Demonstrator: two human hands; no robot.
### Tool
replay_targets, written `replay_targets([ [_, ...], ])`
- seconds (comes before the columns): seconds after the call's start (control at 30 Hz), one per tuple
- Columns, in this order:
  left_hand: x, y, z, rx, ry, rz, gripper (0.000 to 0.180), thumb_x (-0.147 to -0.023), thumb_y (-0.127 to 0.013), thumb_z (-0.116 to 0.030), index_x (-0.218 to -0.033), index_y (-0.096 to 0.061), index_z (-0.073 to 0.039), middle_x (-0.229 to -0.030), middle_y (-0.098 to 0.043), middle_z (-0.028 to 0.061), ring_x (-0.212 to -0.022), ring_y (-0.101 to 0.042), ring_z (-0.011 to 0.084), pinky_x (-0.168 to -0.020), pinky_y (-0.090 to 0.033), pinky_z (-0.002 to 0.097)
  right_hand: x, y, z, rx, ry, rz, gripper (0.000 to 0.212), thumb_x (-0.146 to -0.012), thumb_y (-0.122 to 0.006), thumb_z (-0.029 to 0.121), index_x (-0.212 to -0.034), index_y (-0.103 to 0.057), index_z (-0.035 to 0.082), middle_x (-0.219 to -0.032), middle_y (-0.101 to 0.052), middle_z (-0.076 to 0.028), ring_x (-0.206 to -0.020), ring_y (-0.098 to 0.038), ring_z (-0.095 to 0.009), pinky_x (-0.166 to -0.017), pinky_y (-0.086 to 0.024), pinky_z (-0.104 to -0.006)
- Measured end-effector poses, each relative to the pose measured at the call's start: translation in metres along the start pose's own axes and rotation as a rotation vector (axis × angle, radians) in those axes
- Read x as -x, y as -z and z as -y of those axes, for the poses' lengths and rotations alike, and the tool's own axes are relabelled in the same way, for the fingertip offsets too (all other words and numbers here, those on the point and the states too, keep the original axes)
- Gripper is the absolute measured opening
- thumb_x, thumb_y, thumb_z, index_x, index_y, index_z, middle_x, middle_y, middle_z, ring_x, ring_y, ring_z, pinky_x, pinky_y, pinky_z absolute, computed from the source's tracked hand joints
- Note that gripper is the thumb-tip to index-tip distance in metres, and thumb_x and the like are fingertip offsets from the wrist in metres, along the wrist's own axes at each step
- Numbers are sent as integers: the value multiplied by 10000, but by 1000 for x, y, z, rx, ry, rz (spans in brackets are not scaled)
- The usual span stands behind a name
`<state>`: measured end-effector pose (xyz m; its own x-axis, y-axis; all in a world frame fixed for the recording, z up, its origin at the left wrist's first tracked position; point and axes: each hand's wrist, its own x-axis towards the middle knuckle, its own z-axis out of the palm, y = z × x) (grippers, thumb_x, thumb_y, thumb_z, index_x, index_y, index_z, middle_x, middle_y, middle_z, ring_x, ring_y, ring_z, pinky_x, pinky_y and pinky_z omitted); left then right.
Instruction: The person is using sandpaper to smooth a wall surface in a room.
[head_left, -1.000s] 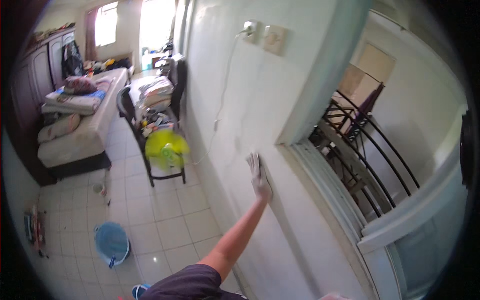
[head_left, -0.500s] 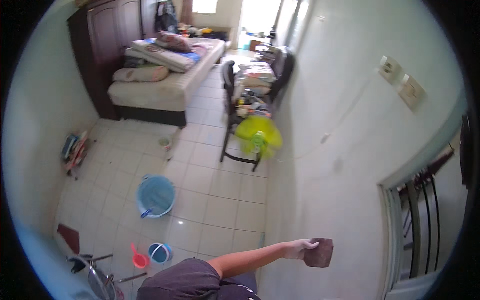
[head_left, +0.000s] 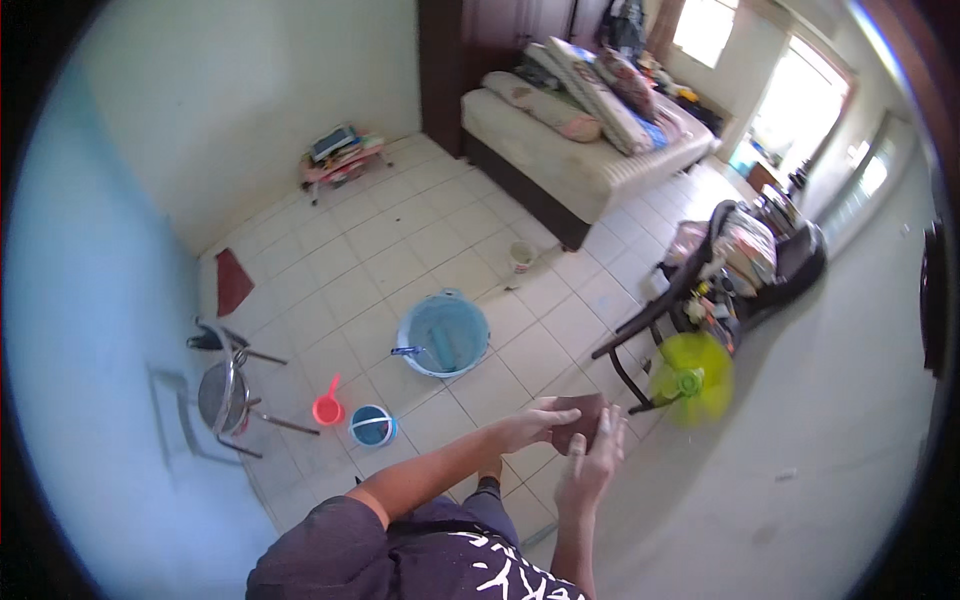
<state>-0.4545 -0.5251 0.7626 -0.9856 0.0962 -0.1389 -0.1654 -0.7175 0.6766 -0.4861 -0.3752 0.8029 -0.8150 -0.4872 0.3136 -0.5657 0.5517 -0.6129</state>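
Observation:
A small, brown, squarish sheet of sandpaper (head_left: 577, 422) is held up in front of me, between my two hands. My left hand (head_left: 533, 426) grips its left edge, the thumb lying over the near face. At the lower right edge, my right hand (head_left: 588, 470) has its thumb against the sheet and its fingers along the side. Whitish dust shows on the fingers. How far the right fingers reach behind the sheet is hidden.
Left of my hands, a blue basin (head_left: 402, 335), a small blue pail (head_left: 366, 436) and a red dipper (head_left: 327, 410) stand on the tiles. A metal-legged stool (head_left: 214, 395) is by the blue wall. A green fan (head_left: 690, 382) and loaded dark chair (head_left: 655, 315) stand right, a bed (head_left: 535, 170) beyond.
The sandpaper has come away from near the right-hand wall to in front of my body. Both hands are now on it; before, only one showed. My view has turned left.

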Motion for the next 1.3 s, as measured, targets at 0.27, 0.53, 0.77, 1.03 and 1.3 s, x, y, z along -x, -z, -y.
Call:
replay_targets([
  [0.27,57,78,-70,-35,-314,-455,511,-950,-591,-272,-1383,-410,-70,-1237,-577,63,-1085,-602,150,-868,-538,348,-100,-135,31,-784,-73,513,492,-930,-538,127,-1368,-398,-48,-1319,-520,-236,-1228,-511,-315,-1032,-386,-386],
  [0.53,207,149,-128,-226,-487,-1096,436,-911,-643,-181,-1287,-504,-11,-1126,-640,58,-954,-628,120,-746,-546,279,-134,-253,176,-1067,-227,1185,358,-852,-636,30,-1194,-543,-21,-1065,-622,-79,-947,-585,-135,-860,-455,-285],
  [0.77,318,198,-162,-616,-452,-1641,261,-861,-672,-140,-1059,-624,24,-920,-690,73,-822,-657,130,-717,-509,273,-99,-342,302,-842,18,1236,329,-789,-664,-56,-1086,-536,7,-990,-621,-55,-684,-611,-93,-448,-461,-221],
  [1.03,324,307,-184,-315,-567,-1570,360,-852,-707,-252,-1084,-621,10,-958,-671,80,-863,-627,122,-724,-505,283,-141,-432,353,-822,-92,1267,285,-783,-658,-61,-1029,-538,19,-926,-612,-59,-619,-591,-103,-425,-432,-228],
  [1.3,339,439,-294,-355,-586,-1390,367,-887,-681,-208,-1180,-587,-8,-956,-638,40,-887,-611,117,-693,-529,270,-212,-564,423,-804,-142,1177,203,-764,-651,-57,-891,-544,60,-750,-571,-21,-577,-528,-98,-425,-406,-245],
])
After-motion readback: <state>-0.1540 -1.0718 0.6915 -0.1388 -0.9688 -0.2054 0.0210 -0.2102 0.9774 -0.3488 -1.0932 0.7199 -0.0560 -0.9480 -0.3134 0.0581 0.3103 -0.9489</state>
